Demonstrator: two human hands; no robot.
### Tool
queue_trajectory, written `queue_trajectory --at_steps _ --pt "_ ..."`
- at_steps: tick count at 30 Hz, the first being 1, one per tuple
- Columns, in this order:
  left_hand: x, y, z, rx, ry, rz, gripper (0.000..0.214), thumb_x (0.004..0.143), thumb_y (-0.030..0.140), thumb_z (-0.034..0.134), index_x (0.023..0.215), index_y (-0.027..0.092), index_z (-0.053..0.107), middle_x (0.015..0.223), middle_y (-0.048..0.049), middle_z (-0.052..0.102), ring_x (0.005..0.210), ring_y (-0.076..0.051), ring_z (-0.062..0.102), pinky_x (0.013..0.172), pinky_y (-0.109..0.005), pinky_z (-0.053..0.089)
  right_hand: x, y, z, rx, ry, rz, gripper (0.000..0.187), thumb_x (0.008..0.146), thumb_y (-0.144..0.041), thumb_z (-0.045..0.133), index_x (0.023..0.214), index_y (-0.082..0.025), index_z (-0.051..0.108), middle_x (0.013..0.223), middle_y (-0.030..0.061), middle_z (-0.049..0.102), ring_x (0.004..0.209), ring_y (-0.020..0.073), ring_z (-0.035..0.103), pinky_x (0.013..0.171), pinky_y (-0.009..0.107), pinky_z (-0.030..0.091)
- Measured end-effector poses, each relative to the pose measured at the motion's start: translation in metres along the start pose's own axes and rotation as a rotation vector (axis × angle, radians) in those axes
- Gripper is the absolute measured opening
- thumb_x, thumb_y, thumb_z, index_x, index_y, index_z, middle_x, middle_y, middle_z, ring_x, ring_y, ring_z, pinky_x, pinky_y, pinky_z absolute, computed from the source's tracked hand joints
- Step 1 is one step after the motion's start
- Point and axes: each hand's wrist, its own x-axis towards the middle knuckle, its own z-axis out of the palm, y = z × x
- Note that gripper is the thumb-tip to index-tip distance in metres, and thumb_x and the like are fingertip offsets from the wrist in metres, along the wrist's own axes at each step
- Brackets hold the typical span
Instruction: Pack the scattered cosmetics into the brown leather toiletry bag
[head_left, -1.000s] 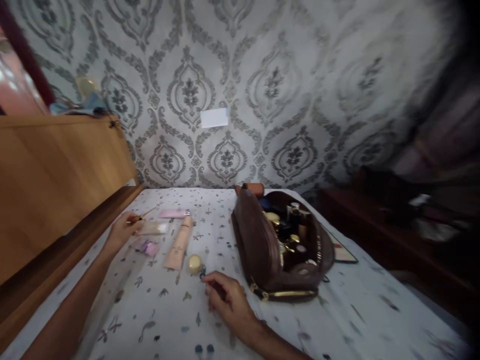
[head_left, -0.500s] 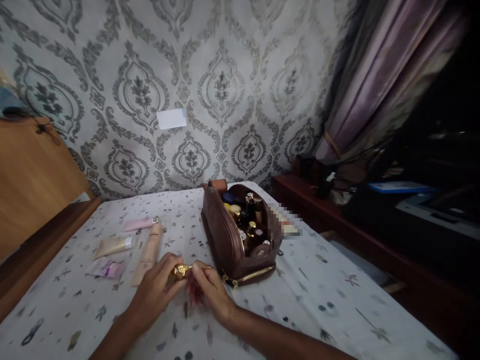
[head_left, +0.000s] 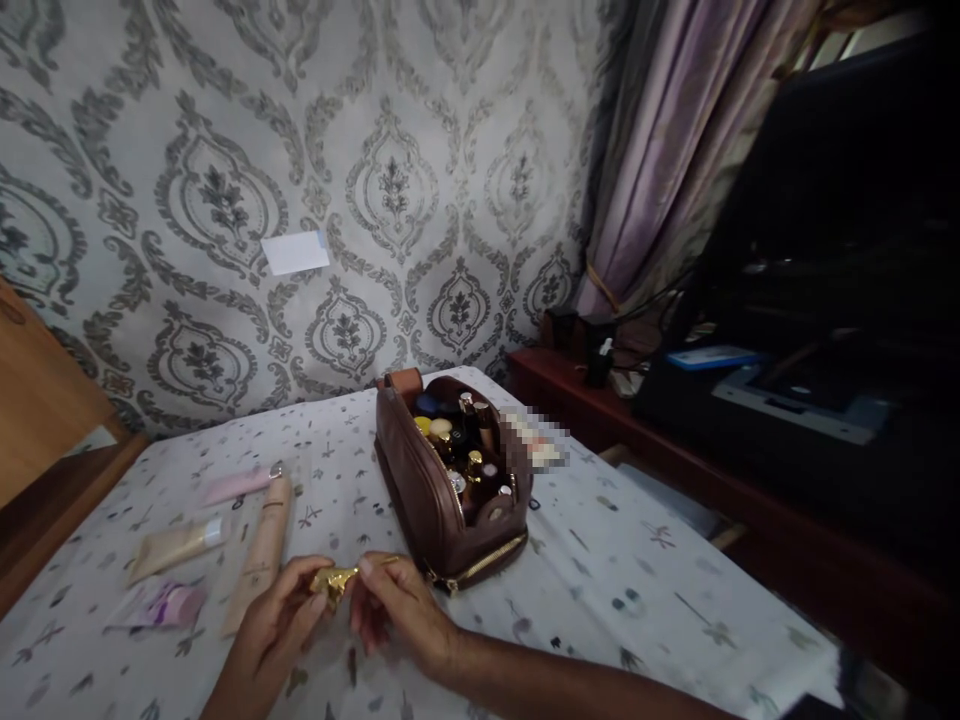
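Observation:
Both hands meet low in the middle over a patterned white cloth (head_left: 600,560). My left hand (head_left: 274,625) and my right hand (head_left: 397,610) pinch a small gold cosmetic item (head_left: 334,578) between their fingertips, the right hand on its thin end. Just beyond them stands an open brown leather cosmetic bag (head_left: 442,480) with several small bottles and jars upright inside. Left of my hands lie a long beige tube (head_left: 259,555), a cream tube (head_left: 172,545), a pink tube (head_left: 236,485) and a pink sachet (head_left: 161,603).
A wooden headboard (head_left: 45,440) borders the left side. The wall behind has grey damask wallpaper with a white label (head_left: 294,252). At right hang purple curtains (head_left: 660,170), with a dark wooden ledge (head_left: 675,450) holding cables and dark devices.
The view has swung right. A second ago my hands were apart, the left by the tubes and the right near a small jar; now both hold the gold item together.

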Motion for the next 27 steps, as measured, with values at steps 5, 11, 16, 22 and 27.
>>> queue_trajectory --at_steps 5,11,16,22,27 --pt "0.005 0.000 -0.006 0.000 0.109 -0.029 0.047 0.083 0.064 0.059 0.102 0.020 0.064 0.066 0.0016 0.063 0.054 -0.016 0.054 0.052 -0.024 0.045 0.000 0.001 -0.001 -0.002 -0.033 0.018 0.069 0.073 -0.083 0.056 0.073 -0.014 0.060 0.055 -0.0030 0.055 0.038 0.0060 0.046 0.038 0.019 0.028" --pt "0.028 0.031 -0.019 0.082 0.155 0.015 0.050 0.078 0.066 0.060 0.098 0.021 0.065 0.070 -0.0009 0.066 0.060 -0.020 0.060 0.056 -0.027 0.051 -0.001 0.000 -0.003 -0.022 -0.059 0.053 0.069 0.071 -0.083 0.058 0.074 -0.014 0.060 0.056 -0.0035 0.055 0.040 0.0059 0.046 0.039 0.019 0.029" --pt "0.053 0.101 0.001 0.254 0.038 0.260 0.035 0.092 0.053 0.050 0.105 0.022 0.061 0.073 0.0008 0.062 0.064 -0.017 0.057 0.058 -0.024 0.047 -0.002 -0.001 -0.004 -0.036 -0.086 0.059 0.071 0.071 -0.085 0.055 0.074 -0.014 0.059 0.057 -0.0039 0.056 0.040 0.0052 0.046 0.040 0.018 0.029" --pt "0.096 0.172 0.044 0.463 -0.159 0.533 0.029 0.097 0.045 0.044 0.101 0.021 0.061 0.085 0.0001 0.065 0.071 -0.015 0.057 0.065 -0.026 0.043 -0.003 -0.002 -0.005 -0.016 -0.095 0.061 0.073 0.069 -0.087 0.055 0.075 -0.014 0.060 0.057 -0.0035 0.055 0.041 0.0056 0.046 0.041 0.019 0.031" --pt "0.126 0.187 0.071 0.690 -0.260 0.614 0.025 0.096 0.036 0.043 0.096 0.019 0.062 0.086 -0.0019 0.066 0.078 -0.019 0.060 0.071 -0.030 0.043 -0.003 -0.003 -0.004 -0.019 -0.084 0.080 0.076 0.063 -0.090 0.055 0.073 -0.015 0.060 0.056 -0.0032 0.054 0.041 0.0060 0.045 0.040 0.019 0.033"
